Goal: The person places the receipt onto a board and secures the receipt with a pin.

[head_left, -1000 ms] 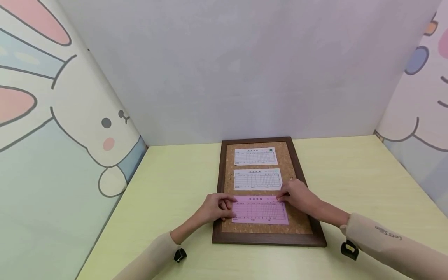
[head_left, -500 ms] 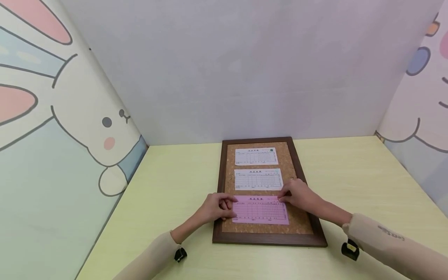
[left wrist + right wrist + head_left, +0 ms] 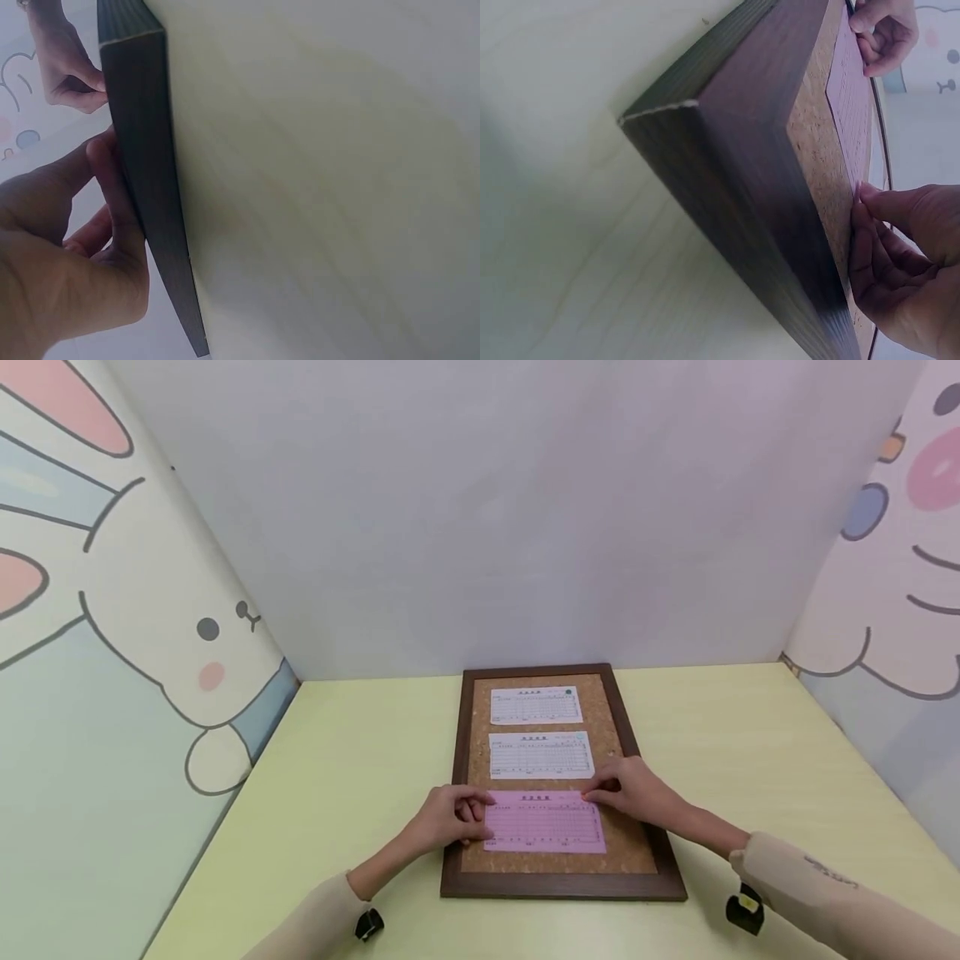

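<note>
A pink printed form slip (image 3: pixel 543 827) lies on a cork board (image 3: pixel 480 862), below two white form slips (image 3: pixel 536 705). My left hand (image 3: pixel 446 817) presses the pink slip's left edge, with the index finger at its upper corner and the thumb at its lower one. At the slip's upper right corner, my right hand (image 3: pixel 633 792) pinches a small orange push pin (image 3: pixel 583 796) between thumb and index finger. In the right wrist view, the pinching fingers touch the slip's edge; the pin's point is hidden. A green pin (image 3: pixel 567 692) marks the top slip.
The board's dark brown frame (image 3: pixel 562 885) lies on a pale yellow table (image 3: pixel 375 752). A grey wall (image 3: pixel 465 510) stands behind, and side panels carry cartoon animals. A small pale pin (image 3: pixel 611 753) sits in the cork right of the middle slip.
The head view has shifted slightly, so everything appears lower and to the left. The orange pin head now shows at the right fingertips. Left hand and slip keep their place on the board.
</note>
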A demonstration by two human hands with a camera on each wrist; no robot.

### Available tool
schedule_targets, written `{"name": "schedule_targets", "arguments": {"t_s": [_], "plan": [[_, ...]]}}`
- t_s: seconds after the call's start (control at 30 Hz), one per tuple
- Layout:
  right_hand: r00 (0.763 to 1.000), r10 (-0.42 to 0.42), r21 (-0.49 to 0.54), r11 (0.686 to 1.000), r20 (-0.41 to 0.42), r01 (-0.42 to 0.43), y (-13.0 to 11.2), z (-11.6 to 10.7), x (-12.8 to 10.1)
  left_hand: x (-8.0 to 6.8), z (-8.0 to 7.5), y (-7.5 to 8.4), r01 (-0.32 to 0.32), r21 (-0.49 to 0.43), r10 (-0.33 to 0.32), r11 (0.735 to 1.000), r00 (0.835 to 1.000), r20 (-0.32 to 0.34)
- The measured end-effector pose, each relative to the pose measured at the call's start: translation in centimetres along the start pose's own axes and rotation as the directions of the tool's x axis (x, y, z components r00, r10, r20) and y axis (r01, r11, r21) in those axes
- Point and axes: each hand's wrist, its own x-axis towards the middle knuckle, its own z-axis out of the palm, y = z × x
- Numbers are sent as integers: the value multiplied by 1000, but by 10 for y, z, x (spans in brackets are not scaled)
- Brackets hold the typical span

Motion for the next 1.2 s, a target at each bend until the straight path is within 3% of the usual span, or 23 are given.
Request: {"name": "schedule_targets", "arguments": {"t_s": [0.27,0.7,0.97,1.2], "plan": [[999,36,-30,999,2,-36,0,-5,-3,7,4,1,-1,-5,1,1000,1000,0],[1000,-25,16,1000,18,24,11,-3,2,7,2,1,11,-5,-11,1000,1000,-1],[1000,-5,10,1000,20,5,15,-9,12,13,0,-1,-7,-9,7,1000,1000,-12],[999,-9,29,1000,32,8,19,-5,11,16,-1,-2,32,11,-32,999,999,4]]}}
